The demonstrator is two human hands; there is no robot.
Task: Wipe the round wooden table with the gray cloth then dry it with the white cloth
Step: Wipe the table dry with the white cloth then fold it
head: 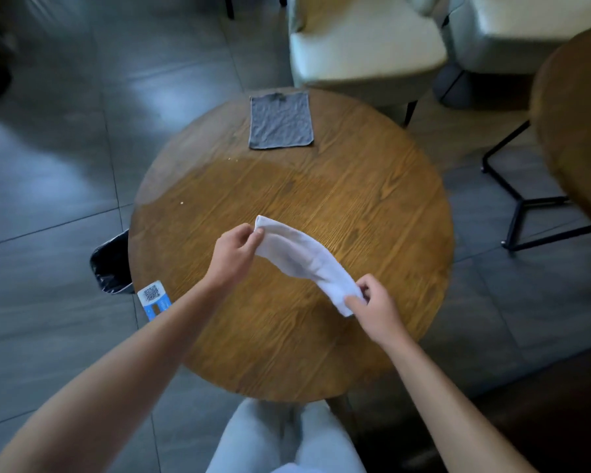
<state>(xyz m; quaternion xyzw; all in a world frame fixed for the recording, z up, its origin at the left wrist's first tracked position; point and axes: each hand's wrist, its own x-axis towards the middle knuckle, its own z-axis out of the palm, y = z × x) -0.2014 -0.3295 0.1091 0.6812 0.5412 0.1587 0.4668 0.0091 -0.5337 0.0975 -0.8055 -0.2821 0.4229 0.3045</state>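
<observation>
Hands are both up over the round wooden table [372, 199], and the white cloth [304, 264] is stretched between them, sagging above the table's middle. The left hand [234, 254] pinches one end of it between thumb and curled fingers; the right hand [377, 310] grips the other end, nearer the right edge, fingers curled round the fabric. Over at the far edge the gray cloth [281, 120] lies flat and spread out, well apart from both hands. A few pale crumbs [183, 202] sit toward the left edge. A blue-and-white QR card [154, 299] sits at the near-left edge, with a black-lined bin [111, 264] on the floor just beside the table. Pale chairs [365, 42] stand beyond the far edge
</observation>
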